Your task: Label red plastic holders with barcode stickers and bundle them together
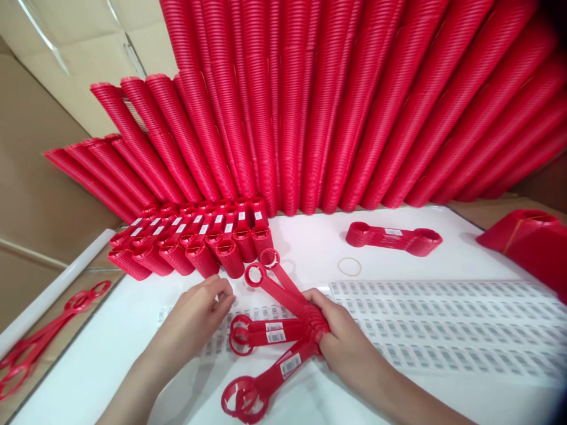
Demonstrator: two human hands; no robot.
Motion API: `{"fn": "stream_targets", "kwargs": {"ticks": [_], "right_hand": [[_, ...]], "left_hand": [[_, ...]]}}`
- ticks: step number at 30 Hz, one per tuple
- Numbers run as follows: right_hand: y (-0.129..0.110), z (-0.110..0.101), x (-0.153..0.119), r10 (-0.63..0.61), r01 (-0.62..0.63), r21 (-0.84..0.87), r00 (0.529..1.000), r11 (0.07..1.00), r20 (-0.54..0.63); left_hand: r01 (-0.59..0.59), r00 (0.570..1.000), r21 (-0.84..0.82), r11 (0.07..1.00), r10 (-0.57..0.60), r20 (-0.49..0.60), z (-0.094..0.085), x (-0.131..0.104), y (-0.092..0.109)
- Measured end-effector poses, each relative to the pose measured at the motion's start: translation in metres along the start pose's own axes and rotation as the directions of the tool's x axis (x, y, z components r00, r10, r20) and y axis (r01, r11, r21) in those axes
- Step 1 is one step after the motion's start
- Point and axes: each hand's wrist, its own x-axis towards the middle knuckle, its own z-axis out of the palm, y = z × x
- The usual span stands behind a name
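My right hand (339, 330) grips a fanned-out bunch of flat red plastic pieces with ringed ends (283, 339) where they cross. Several of them bear white barcode labels (276, 336). Left of the bunch, my left hand (204, 307) is apart from it, with curled fingers and the thumb close to them. Whether anything small is pinched there cannot be made out. Beneath both hands lies a label sheet (411, 342) printed with rows of barcodes. A banded stack of the red pieces (393, 237), with a label on top, rests beyond my right hand.
Labelled red stacks (195, 236) stand in rows at the back left. Tall columns of red pieces (332, 118) form a wall behind. A rubber band (349, 267) lies on the white table (305, 236). Loose red pieces (57, 324) are left, another red stack (522, 242) right.
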Motion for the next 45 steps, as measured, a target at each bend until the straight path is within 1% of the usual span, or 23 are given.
{"fn": "stream_targets", "kwargs": {"ticks": [3, 5, 7, 11, 14, 18, 27, 30, 32, 33, 34, 35, 36, 37, 38, 39, 40, 41, 43, 45], "right_hand": [[0.001, 0.000, 0.000, 0.000, -0.001, -0.001, 1.000, 1.000, -0.003], [0.001, 0.002, -0.001, -0.011, 0.011, 0.005, 1.000, 1.000, -0.001], [0.000, 0.004, -0.004, -0.022, 0.022, 0.029, 1.000, 0.999, 0.016], [-0.005, 0.006, -0.010, -0.006, -0.001, 0.112, 0.998, 0.994, 0.058], [-0.006, 0.007, -0.011, -0.011, 0.002, 0.141, 0.998, 0.990, 0.067], [-0.005, 0.007, -0.010, -0.016, 0.006, 0.151, 0.998, 0.988, 0.061], [-0.005, 0.007, -0.010, -0.011, 0.003, 0.151, 0.999, 0.989, 0.052], [-0.004, 0.007, -0.011, -0.014, 0.006, 0.146, 0.999, 0.989, 0.051], [-0.004, 0.007, -0.013, -0.019, 0.011, 0.140, 0.999, 0.990, 0.051], [-0.004, 0.007, -0.013, -0.022, 0.015, 0.137, 0.998, 0.990, 0.052], [-0.005, 0.008, -0.013, -0.028, 0.020, 0.132, 0.998, 0.991, 0.055], [-0.005, 0.008, -0.013, -0.035, 0.027, 0.126, 0.998, 0.992, 0.058], [-0.005, 0.008, -0.013, -0.043, 0.035, 0.123, 0.997, 0.992, 0.061], [-0.006, 0.009, -0.013, -0.053, 0.044, 0.121, 0.996, 0.992, 0.068], [-0.006, 0.009, -0.013, -0.061, 0.051, 0.122, 0.995, 0.991, 0.074], [-0.006, 0.009, -0.013, -0.068, 0.057, 0.125, 0.994, 0.991, 0.081], [-0.006, 0.009, -0.013, -0.070, 0.059, 0.128, 0.994, 0.990, 0.084], [-0.006, 0.009, -0.013, -0.069, 0.058, 0.131, 0.994, 0.990, 0.087], [-0.007, 0.009, -0.015, -0.064, 0.051, 0.132, 0.994, 0.990, 0.089], [-0.007, 0.009, -0.017, -0.060, 0.048, 0.136, 0.994, 0.990, 0.089]], "left_hand": [[-0.019, 1.000, -0.201, 0.979, 0.020, 0.006, -0.001, -0.001, 0.004], [-0.020, 0.999, -0.390, 0.920, 0.035, 0.033, 0.003, -0.002, 0.013], [-0.011, 0.998, -0.542, 0.840, 0.040, 0.042, 0.010, -0.003, 0.023], [-0.004, 0.997, -0.679, 0.734, 0.053, 0.051, 0.022, -0.003, 0.038], [0.005, 0.997, -0.716, 0.698, 0.051, 0.057, 0.026, -0.002, 0.041], [0.030, 0.998, -0.717, 0.696, 0.015, 0.056, 0.025, -0.001, 0.040], [0.029, 0.999, -0.723, 0.690, 0.006, 0.046, 0.028, 0.000, 0.041], [0.029, 0.999, -0.713, 0.701, -0.003, 0.039, 0.029, -0.001, 0.042], [0.015, 1.000, -0.673, 0.740, -0.008, 0.013, 0.032, -0.002, 0.043], [-0.007, 1.000, -0.625, 0.781, -0.007, -0.020, 0.034, -0.003, 0.045], [-0.046, 0.997, -0.548, 0.835, 0.004, -0.077, 0.036, -0.004, 0.046], [-0.103, 0.987, -0.439, 0.893, 0.037, -0.158, 0.038, -0.005, 0.047], [-0.168, 0.963, -0.294, 0.941, 0.094, -0.251, 0.040, -0.006, 0.048], [-0.224, 0.923, -0.125, 0.967, 0.169, -0.345, 0.042, -0.006, 0.049], [-0.257, 0.872, 0.044, 0.966, 0.251, -0.421, 0.044, -0.007, 0.050], [-0.262, 0.819, 0.190, 0.946, 0.322, -0.475, 0.045, -0.007, 0.050], [-0.249, 0.778, 0.298, 0.922, 0.373, -0.505, 0.045, -0.006, 0.050], [-0.226, 0.754, 0.364, 0.904, 0.399, -0.522, 0.045, -0.006, 0.049], [-0.178, 0.739, 0.408, 0.896, 0.395, -0.545, 0.041, -0.004, 0.046], [-0.115, 0.734, 0.405, 0.907, 0.352, -0.581, 0.036, -0.002, 0.041]]}}
